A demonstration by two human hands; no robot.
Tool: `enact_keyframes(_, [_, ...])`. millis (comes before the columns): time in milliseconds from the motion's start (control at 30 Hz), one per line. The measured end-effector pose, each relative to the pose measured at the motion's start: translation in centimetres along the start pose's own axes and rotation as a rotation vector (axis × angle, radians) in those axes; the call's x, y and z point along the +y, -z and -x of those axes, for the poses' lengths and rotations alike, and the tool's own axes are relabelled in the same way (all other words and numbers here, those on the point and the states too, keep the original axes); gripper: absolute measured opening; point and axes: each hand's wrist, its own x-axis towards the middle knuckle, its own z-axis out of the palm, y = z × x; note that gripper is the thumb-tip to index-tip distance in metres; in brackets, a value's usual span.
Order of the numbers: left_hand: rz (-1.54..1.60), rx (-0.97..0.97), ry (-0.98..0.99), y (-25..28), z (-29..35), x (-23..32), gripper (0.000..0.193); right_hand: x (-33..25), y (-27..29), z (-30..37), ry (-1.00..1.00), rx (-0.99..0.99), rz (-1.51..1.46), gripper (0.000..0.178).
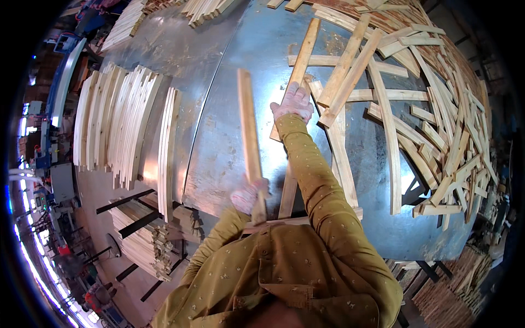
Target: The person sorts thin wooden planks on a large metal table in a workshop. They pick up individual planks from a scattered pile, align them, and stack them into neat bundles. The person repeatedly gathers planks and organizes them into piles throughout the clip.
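Left hand (249,194), gloved, is clenched around the lower end of a wooden slat (249,128), raised clear of the metal table (229,126) and pointing toward twelve o'clock, gripped low so the whole length stands free. Right hand (294,102), also gloved, reaches out at one o'clock and lies palm-down on a long slat (299,68) on the tabletop; whether the fingers have closed around it, I cannot tell. Loose slats (432,142) sprawl criss-crossed from one to four o'clock, a jumbled heap within arm's reach. Over at nine to ten o'clock, slats (117,123) lie side by side in tidy rows, edges aligned. Below the table edge at eight o'clock, more stacked wood (145,240) sits on a dark rack.
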Motion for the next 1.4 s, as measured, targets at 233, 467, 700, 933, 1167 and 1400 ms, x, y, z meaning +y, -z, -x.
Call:
enact_keyframes(233, [-1.191,0.450,-0.077,2.6,0.1,13.4,0.065,3.1,2.9,1.8,-0.279,-0.281,-0.762,0.089])
enact_keyframes(467, [0.095,-0.263,0.006,-5.5,-4.0,14.4,0.055,2.5,6.9,9.9,0.143,-0.326,-0.470,0.053])
enact_keyframes(700, [0.406,-0.428,0.190,-6.4,-4.8,12.9,0.053,7.5,7.3,-6.9,-0.271,0.120,0.140,0.087])
enact_keyframes(933, [0.628,-0.609,0.210,-5.9,-8.4,11.4,0.064,8.6,8.1,-2.7,-0.299,-0.066,-0.371,0.084])
enact_keyframes(1167, [0.318,-0.447,0.006,-6.6,-5.8,13.2,0.063,15.3,-0.7,18.9,-0.013,-0.106,-1.258,0.073])
enact_keyframes(1400, [-0.106,0.081,-0.566,-13.2,-24.4,39.1,0.054,12.1,4.5,24.7,-0.289,-0.203,-1.576,0.075])
